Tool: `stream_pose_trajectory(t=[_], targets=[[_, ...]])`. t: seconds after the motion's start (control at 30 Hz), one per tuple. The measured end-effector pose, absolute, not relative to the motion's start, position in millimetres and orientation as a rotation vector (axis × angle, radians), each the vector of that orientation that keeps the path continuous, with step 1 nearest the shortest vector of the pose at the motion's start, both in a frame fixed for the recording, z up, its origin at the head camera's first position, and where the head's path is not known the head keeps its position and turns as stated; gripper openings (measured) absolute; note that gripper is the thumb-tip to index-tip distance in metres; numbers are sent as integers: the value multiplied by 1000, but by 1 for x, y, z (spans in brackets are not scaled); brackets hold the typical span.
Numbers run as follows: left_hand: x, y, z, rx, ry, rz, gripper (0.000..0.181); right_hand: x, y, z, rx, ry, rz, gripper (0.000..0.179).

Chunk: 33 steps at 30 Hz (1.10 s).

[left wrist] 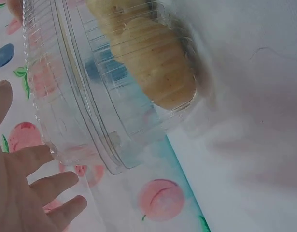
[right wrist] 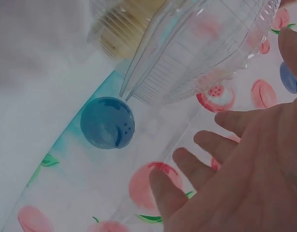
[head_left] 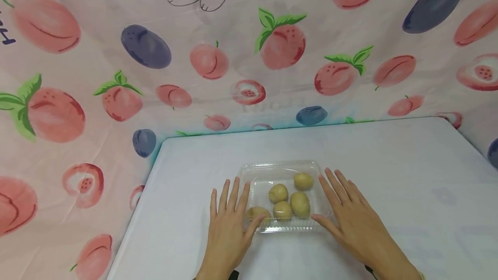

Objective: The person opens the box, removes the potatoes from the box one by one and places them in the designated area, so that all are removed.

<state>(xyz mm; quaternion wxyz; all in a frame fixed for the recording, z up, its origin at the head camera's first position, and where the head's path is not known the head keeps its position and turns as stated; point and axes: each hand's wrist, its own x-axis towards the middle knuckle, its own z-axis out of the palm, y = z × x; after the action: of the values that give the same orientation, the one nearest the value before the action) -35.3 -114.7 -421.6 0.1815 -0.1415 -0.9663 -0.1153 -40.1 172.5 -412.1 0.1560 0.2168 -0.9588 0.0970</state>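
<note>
A clear plastic clamshell box (head_left: 280, 229) with its lid down sits on the white table. Several yellowish potatoes (head_left: 300, 204) lie inside it, one of them partly behind my left thumb. My left hand (head_left: 229, 230) is at the box's left side, fingers spread and straight, with a fingertip right at the box edge in the left wrist view. On the other side, my right hand (head_left: 354, 219) has its fingers extended and its thumb near the front right corner. Neither hand grips anything. Ridged walls of the box show in both wrist views.
The white table (head_left: 179, 185) has a back edge and a left edge against a hanging cloth (head_left: 175, 55) printed with peaches and dark blue fruit. White tabletop extends on both sides of the box.
</note>
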Motion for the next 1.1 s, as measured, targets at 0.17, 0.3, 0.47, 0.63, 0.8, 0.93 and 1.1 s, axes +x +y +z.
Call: stream_pose_trajectory(t=[0.17, 0.3, 0.47, 0.63, 0.8, 0.93, 1.1], targets=[[-36, -119, -422, -427, -2714, -388, 73, -39, 173, -410, 662, -2751, 324, 86], [-36, -123, -423, -473, -2683, -444, 69, -38, 172, -409, 670, -2769, 339, 85], [-37, -129, -426, -543, -2642, -512, 63, -37, 174, -410, 685, -2767, 367, 84], [-38, -134, -429, -594, -2631, -601, 63, -37, 176, -412, 722, -2756, 384, 76], [-38, -139, -433, -610, -2637, -642, 68, -38, 180, -415, 800, -2736, 375, 72], [-38, -140, -437, -618, -2637, -691, 72, -38, 185, -418, 824, -2717, 374, 71], [-40, -143, -440, -630, -2633, -725, 74, -38, 188, -421, 833, -2712, 389, 71]])
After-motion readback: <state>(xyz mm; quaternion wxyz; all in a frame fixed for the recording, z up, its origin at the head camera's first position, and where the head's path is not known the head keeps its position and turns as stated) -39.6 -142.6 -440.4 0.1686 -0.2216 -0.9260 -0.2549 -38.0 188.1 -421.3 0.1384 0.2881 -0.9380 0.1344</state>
